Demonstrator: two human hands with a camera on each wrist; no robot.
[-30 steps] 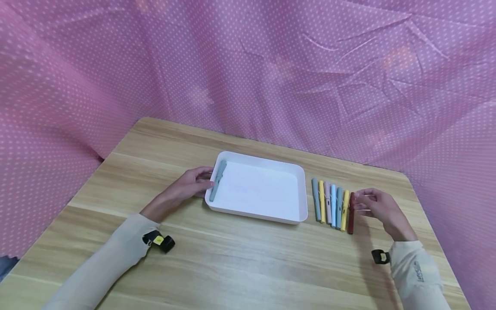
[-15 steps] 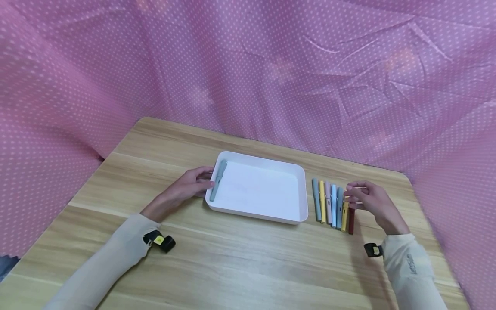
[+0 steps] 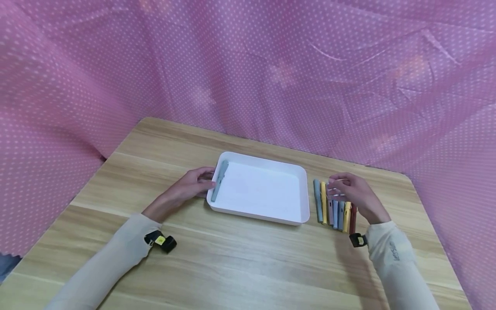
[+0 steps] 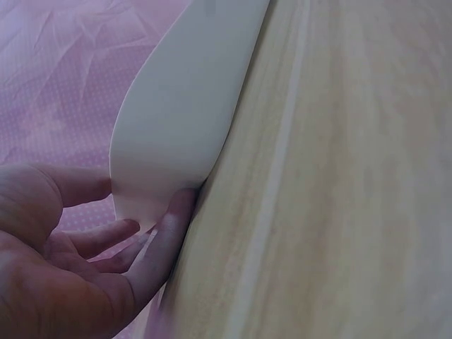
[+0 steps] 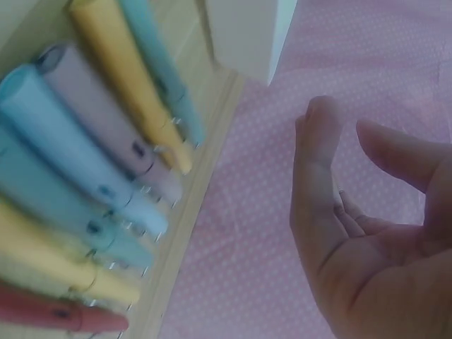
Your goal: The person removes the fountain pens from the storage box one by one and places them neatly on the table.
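A white tray [image 3: 260, 218] sits mid-table with one grey-green pen [image 3: 219, 180] lying along its left inner side. My left hand [image 3: 206, 181] rests against the tray's left wall; in the left wrist view its straight fingers [image 4: 173, 226] touch the tray's outer corner [image 4: 176, 127]. Right of the tray lies a row of several pens [image 3: 335, 207], from grey-green [image 3: 318, 201] to dark red [image 3: 352, 223]. My right hand [image 3: 335, 185] hovers over the row's far ends, above the pink pen [image 5: 106, 134] and light blue pen [image 5: 78, 162]. Its fingers [image 5: 318, 162] are loosely curved and hold nothing.
Pink dotted cloth [image 3: 248, 64] hangs close behind and to both sides of the wooden table [image 3: 240, 262]. Bare tabletop lies in front of the tray and the pens. Each wrist wears a small black camera [image 3: 162, 242].
My right hand has moved left along the pen row, from beside the dark red pen to above the pink and blue pens. The left hand has stayed at the tray.
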